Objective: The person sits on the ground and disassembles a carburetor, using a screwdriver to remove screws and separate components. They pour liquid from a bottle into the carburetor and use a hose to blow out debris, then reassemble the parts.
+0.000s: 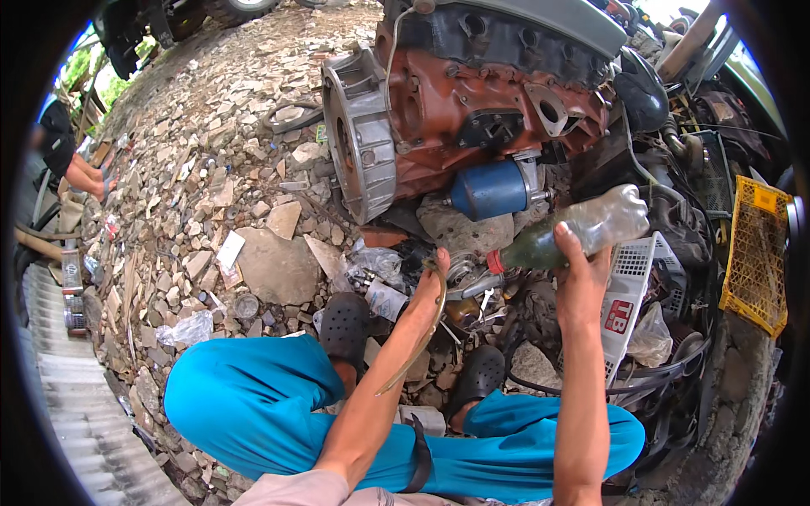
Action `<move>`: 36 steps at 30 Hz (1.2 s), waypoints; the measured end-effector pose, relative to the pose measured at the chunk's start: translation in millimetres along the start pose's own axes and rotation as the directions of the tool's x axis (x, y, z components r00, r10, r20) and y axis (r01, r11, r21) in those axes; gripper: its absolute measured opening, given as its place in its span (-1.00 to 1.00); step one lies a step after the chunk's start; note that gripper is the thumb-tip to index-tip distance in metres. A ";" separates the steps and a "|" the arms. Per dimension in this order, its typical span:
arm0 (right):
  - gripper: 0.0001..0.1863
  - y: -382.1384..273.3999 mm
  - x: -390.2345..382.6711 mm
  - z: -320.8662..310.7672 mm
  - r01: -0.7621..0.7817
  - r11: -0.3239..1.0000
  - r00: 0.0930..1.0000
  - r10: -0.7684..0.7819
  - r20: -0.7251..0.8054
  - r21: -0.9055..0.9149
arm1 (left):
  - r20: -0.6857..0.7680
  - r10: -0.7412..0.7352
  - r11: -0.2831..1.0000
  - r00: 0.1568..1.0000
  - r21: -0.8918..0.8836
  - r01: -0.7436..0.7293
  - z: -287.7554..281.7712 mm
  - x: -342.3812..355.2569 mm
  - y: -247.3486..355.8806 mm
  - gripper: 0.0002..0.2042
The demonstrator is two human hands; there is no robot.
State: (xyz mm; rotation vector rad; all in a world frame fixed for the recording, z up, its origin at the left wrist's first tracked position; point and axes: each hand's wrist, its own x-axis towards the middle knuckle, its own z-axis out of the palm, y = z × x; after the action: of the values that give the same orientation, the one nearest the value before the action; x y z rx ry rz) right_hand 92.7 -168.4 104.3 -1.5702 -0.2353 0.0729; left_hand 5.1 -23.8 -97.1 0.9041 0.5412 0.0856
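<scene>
My right hand (582, 274) is wrapped round a clear plastic bottle (620, 218) with a red cap. The bottle lies nearly sideways, its cap pointing left and slightly down, with dark greenish liquid toward the cap end. My left hand (433, 282) is closed, thumb up, on a thin curved brownish strip (440, 316) that bends down along my forearm. Its fingers are partly hidden. Beyond both hands sits a rust-red engine block (447, 97) with a blue cylindrical filter (489, 191) low on its side and a grey metal bell-shaped housing (375, 164) at its left end.
Wrenches (485, 304) and a white cup (386, 299) lie by my dark clogs (478, 377). A white crate (623, 308) and a yellow crate (753, 253) stand at the right. Broken tiles (278, 270) cover the ground. Another person's legs (84, 175) show far left.
</scene>
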 end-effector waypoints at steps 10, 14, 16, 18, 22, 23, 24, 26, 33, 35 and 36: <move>-0.27 26.2 -34.7 5.4 0.159 0.982 0.984 -0.149 -0.095 0.101 | -0.049 -0.064 0.994 0.997 -0.090 0.059 34.4 -31.4 18.8 0.08; -0.26 28.2 -38.0 8.3 0.167 0.983 0.984 -0.162 -0.070 0.072 | 0.122 -0.140 0.985 0.983 -0.085 0.151 38.4 -35.1 32.3 0.19; -0.26 27.5 -38.9 9.1 0.158 0.981 0.987 -0.152 -0.060 0.112 | 0.161 -0.195 0.975 0.968 -0.079 0.210 39.0 -35.4 37.7 0.16; -0.26 26.0 -40.4 10.7 0.186 0.977 0.981 -0.178 -0.082 0.101 | 0.153 -0.229 0.967 0.961 -0.075 0.242 38.6 -33.5 37.7 0.11; -0.28 20.3 -37.5 4.2 0.119 0.987 0.992 -0.113 -0.065 0.106 | 0.103 -0.237 0.968 0.966 -0.059 0.244 35.4 -28.8 32.9 0.01; -0.28 19.9 -36.5 3.1 0.138 0.986 0.989 -0.132 -0.068 0.092 | 0.105 -0.232 0.970 0.967 -0.051 0.238 36.3 -30.0 36.3 -0.01; -0.29 19.6 -35.5 2.5 0.156 0.985 0.986 -0.150 -0.070 0.079 | 0.082 -0.246 0.966 0.966 -0.064 0.252 38.4 -31.5 39.0 -0.02; -0.29 18.0 -33.1 0.5 0.175 0.983 0.982 -0.170 -0.085 0.052 | 0.033 -0.274 0.957 0.961 -0.091 0.276 42.5 -34.6 44.4 -0.05; -0.33 12.2 -32.2 -1.1 0.141 0.982 0.989 -0.134 -0.058 0.129 | 0.016 -0.276 0.950 0.961 -0.145 0.275 35.6 -27.8 40.4 -0.16; -0.33 14.2 -32.8 0.0 0.160 0.981 0.986 -0.154 -0.057 0.114 | 0.051 -0.273 0.950 0.961 -0.144 0.277 35.0 -28.5 41.2 -0.20; -0.33 14.7 -33.0 0.1 0.154 0.981 0.987 -0.147 -0.060 0.122 | 0.068 -0.271 0.950 0.960 -0.144 0.279 35.7 -29.1 41.6 -0.22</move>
State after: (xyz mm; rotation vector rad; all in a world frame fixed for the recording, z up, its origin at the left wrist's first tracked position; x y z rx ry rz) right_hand 62.0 -174.6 86.3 -1.4225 -0.3037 -0.0688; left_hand 3.4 -32.1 -35.6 0.6728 0.6031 -0.1462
